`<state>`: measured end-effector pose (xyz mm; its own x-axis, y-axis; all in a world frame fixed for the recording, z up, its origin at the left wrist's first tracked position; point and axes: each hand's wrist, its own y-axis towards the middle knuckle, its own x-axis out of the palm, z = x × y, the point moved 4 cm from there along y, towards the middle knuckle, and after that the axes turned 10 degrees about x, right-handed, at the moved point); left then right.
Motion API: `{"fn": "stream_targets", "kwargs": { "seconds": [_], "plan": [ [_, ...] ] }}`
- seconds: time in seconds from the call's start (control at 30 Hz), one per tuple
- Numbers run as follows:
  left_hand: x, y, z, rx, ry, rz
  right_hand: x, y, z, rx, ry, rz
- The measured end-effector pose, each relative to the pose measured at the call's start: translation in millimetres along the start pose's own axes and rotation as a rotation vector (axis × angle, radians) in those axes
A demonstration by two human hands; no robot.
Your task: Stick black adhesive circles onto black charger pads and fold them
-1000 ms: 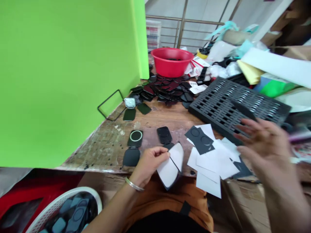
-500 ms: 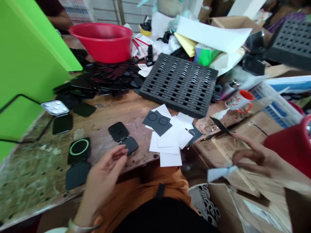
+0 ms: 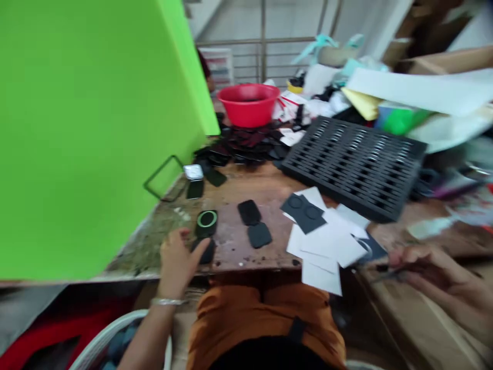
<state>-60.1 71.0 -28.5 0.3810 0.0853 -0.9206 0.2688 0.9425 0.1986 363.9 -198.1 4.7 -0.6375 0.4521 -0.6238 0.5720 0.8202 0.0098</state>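
My left hand (image 3: pixel 180 259), fingers apart, is at the black folding piece with a pale green ring (image 3: pixel 207 220), its thumb over the lower panel. To its right lies a second unfolded black piece (image 3: pixel 259 234). On the right, my right hand (image 3: pixel 431 270) pinches a thin dark tool, blurred, perhaps tweezers (image 3: pixel 389 276). Near that hand are overlapping white sheets (image 3: pixel 321 277) and a dark sheet with a ring outline (image 3: pixel 372 248). Another dark sheet with two rings (image 3: pixel 308 216) rests on the white ones.
A tall green panel (image 3: pixel 96 128) rises at the left. Behind are a red basin (image 3: pixel 249 105), a pile of black pieces (image 3: pixel 239 146) and a slotted black foam tray (image 3: pixel 356 164). Cardboard (image 3: pixel 416 313) is at the lower right, a white-rimmed basket (image 3: pixel 111 329) at the lower left.
The view has swung left. My left hand has gone from the plain black piece to the ringed one. The dark card and pale slip at my right hand no longer show.
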Motion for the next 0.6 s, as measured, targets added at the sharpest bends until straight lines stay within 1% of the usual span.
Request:
{"fn": "stream_targets", "kwargs": {
  "seconds": [0.03,0.1,0.2,0.3,0.37,0.43,0.53,0.6],
  "plan": [
    [1.8,-3,-2,0.004,0.048,0.01,23,14,-12,-0.034,-0.004,-0.111],
    [6.1,-7,-5,-0.031,0.049,0.001,69,32,-40,-0.111,-0.042,-0.304],
    [11.1,-6,-7,-0.1,-0.089,-0.074,127,40,-87,-0.219,-0.076,-0.464],
    [13.2,0,-12,-0.145,-0.208,-0.141,170,39,-121,-0.265,-0.077,-0.552],
    [14.3,4,-17,-0.172,-0.258,-0.164,190,39,-136,-0.292,-0.077,-0.566],
    [15.1,8,-22,-0.187,-0.319,-0.193,204,41,-145,-0.291,-0.062,-0.556],
    [12.1,9,-26,-0.161,-0.453,-0.239,217,46,-152,-0.227,0.016,-0.56],
    [7.2,6,-24,-0.126,-0.573,-0.265,223,49,-155,-0.177,0.1,-0.582]
  ]
}}
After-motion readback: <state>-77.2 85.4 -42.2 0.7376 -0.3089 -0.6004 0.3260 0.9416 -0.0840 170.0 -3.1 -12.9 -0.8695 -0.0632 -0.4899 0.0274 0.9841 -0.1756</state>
